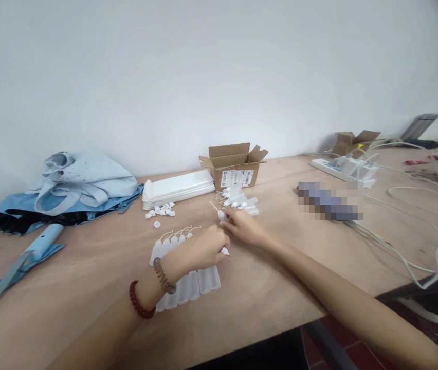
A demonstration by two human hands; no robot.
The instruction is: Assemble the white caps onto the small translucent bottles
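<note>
needle-tip bottles (188, 280) lying in a row on the wooden table (88, 288), side by side and touching, tips pointing toward the wall; partly covered by the left wrist.
left hand (203, 249) hovering over the row, fingers curled shut and pinching a small white tipped piece (225, 251), too small to identify further.
right hand (244, 226) reaching toward the loose pile of bottles (240, 200), fingers pressed together and pinching a thin white needle cap (219, 211) between fingertips.
two bead bracelets (151, 293) sitting on the left wrist.
small white caps (161, 210) lying scattered just behind the row.
stack of flat white packets (178, 189) resting near the wall, just beside the open cardboard box (234, 164).
folded blue umbrella (30, 246) and pale blue cloth (84, 180) lying well apart at the left end.
power strip (344, 167), white cables (415, 205) and second cardboard box (352, 141) occupying the right end.
</note>
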